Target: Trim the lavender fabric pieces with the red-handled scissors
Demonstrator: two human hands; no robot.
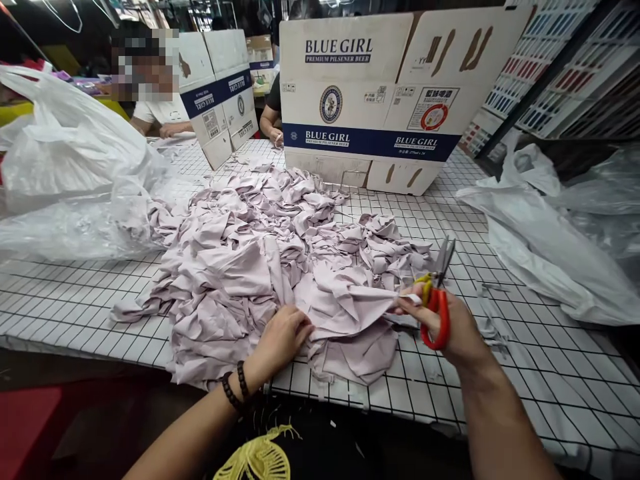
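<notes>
A large heap of pale mauve fabric pieces (225, 267) lies crumpled across the table before me. My left hand (283, 337) pinches the edge of one fabric piece (345, 303) at the front of the heap. In my right hand (453, 327) are scissors (438, 310) with red and yellow handles, their blades pointing up and away from me and slightly parted. The fingertips of that same hand also grip the right corner of the fabric piece, so it is stretched between both hands. More mauve cloth lies beneath it.
A white grid-patterned cloth covers the table (520, 400). Beer cartons (370, 93) stand upright at the back, with another carton (217, 93) to their left. Plastic bags (75, 153) lie left, and more bags (545, 233) right. Two people sit across; one hand (275, 137) shows beside the carton.
</notes>
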